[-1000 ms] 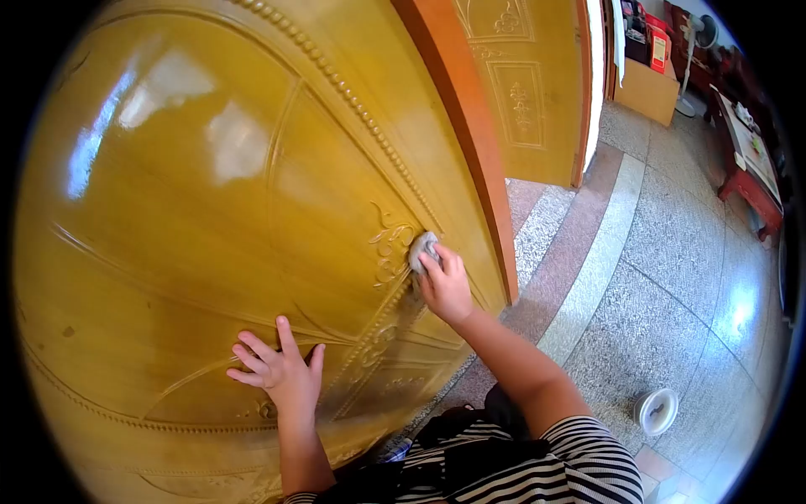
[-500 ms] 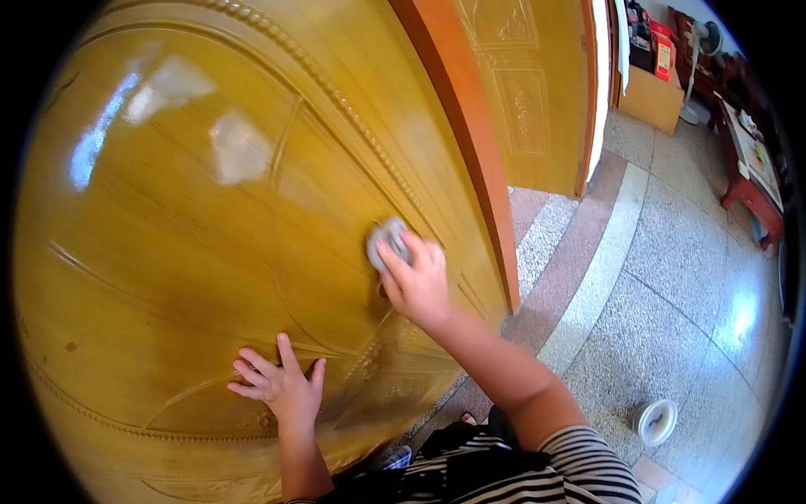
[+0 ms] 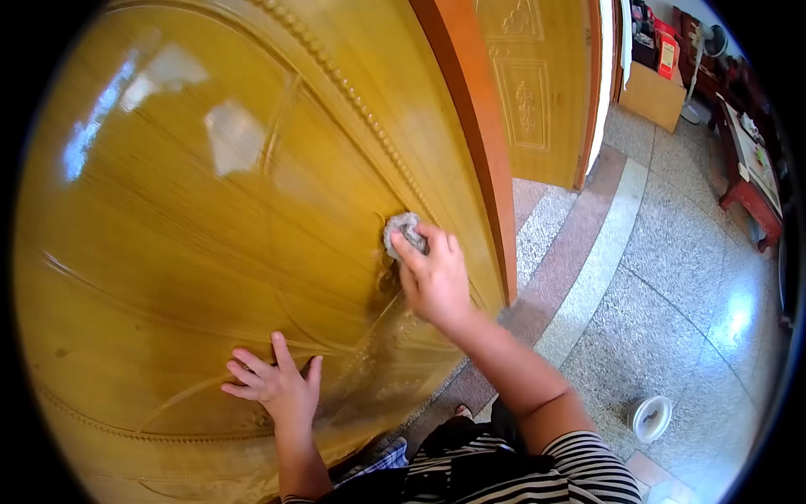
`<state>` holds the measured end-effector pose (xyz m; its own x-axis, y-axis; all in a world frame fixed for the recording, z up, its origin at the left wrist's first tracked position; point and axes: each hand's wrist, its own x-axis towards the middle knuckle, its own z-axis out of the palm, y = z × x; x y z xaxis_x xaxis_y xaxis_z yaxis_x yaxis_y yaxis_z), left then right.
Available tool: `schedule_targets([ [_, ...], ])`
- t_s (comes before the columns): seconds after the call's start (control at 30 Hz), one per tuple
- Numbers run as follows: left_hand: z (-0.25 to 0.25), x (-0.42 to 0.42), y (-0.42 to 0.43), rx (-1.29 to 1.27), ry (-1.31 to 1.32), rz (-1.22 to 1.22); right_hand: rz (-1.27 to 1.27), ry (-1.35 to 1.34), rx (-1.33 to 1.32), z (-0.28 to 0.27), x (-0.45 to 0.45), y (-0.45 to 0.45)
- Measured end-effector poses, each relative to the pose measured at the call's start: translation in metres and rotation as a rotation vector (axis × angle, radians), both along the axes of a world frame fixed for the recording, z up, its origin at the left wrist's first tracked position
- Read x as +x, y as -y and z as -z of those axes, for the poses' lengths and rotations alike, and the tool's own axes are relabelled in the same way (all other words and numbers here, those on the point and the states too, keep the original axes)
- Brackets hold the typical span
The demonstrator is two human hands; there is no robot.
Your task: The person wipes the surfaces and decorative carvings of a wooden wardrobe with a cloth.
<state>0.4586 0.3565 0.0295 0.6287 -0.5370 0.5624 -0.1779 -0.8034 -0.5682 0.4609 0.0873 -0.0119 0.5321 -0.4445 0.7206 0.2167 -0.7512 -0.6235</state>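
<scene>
At eleven o'clock from the right hand (image 3: 441, 286), against the carved door (image 3: 193, 227), lay the crumpled grey cloth (image 3: 400, 227), its long axis indistinct, pinched in that nearer hand's fingers; the left hand (image 3: 288, 393), fingers spread on the door, had the cloth at one o'clock.

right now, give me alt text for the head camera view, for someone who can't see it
The right hand presses a grey cloth to a glossy yellow-brown carved wooden panel, while the left hand rests on it, fingers spread. A white bowl-like container sits on the speckled floor to the right.
</scene>
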Motion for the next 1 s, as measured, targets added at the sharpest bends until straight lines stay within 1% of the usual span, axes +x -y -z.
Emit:
schedule_targets([
  [0.07,-0.002,0.0,0.002,0.015,0.011,-0.004,-0.006,-0.068,-0.221,-0.002,-0.004,0.017],
  [0.1,-0.002,0.0,0.002,0.014,0.011,0.004,0.001,-0.07,-0.222,-0.002,-0.004,0.019],
  [0.17,-0.001,0.001,0.0,-0.005,-0.003,-0.009,-0.09,-0.057,-0.169,-0.002,-0.003,0.027],
  [0.2,-0.001,0.002,0.0,-0.009,-0.001,0.001,-0.08,-0.056,-0.173,-0.003,-0.002,0.026],
  [0.27,0.0,0.002,-0.002,-0.003,-0.002,-0.009,-0.216,0.039,0.061,-0.006,0.0,0.019],
  [0.3,0.001,0.004,-0.002,-0.004,-0.004,-0.006,-0.214,0.037,0.059,-0.01,-0.003,0.022],
  [0.37,0.002,0.005,-0.005,-0.029,-0.006,0.029,-0.045,-0.162,-0.327,-0.018,-0.012,0.032],
  [0.5,-0.002,0.003,-0.001,-0.028,0.015,0.052,0.012,-0.214,-0.404,-0.019,-0.018,0.048],
  [0.57,-0.001,0.003,-0.002,-0.04,0.012,0.063,0.023,-0.147,-0.235,-0.025,-0.024,0.044],
  [0.6,0.0,0.003,-0.001,-0.049,0.011,0.06,0.036,-0.086,-0.251,-0.028,-0.023,0.037],
  [0.63,-0.001,0.002,0.001,-0.032,0.014,0.053,0.031,-0.087,-0.254,-0.034,-0.019,0.03],
  [0.7,-0.003,0.0,0.001,-0.013,0.017,0.044,0.091,-0.051,-0.361,-0.048,-0.011,0.017],
  [0.77,-0.002,0.001,0.001,-0.025,0.029,0.068,0.089,-0.085,-0.365,-0.046,-0.006,0.012],
  [0.83,-0.002,0.003,0.002,-0.046,0.022,0.073,0.132,-0.147,-0.425,-0.043,-0.009,0.01],
  [0.87,-0.002,0.0,0.001,-0.05,0.009,0.08,0.127,-0.158,-0.427,-0.042,-0.011,0.005],
  [0.93,-0.001,0.0,-0.001,-0.055,-0.002,0.084,0.123,-0.299,-0.38,-0.041,-0.018,-0.003],
  [0.97,-0.001,0.002,0.0,-0.065,0.006,0.092,0.13,-0.3,-0.386,-0.038,-0.022,-0.006],
  [1.0,-0.001,0.001,0.001,-0.073,0.008,0.097,0.037,-0.305,-0.237,-0.033,-0.026,-0.01],
])
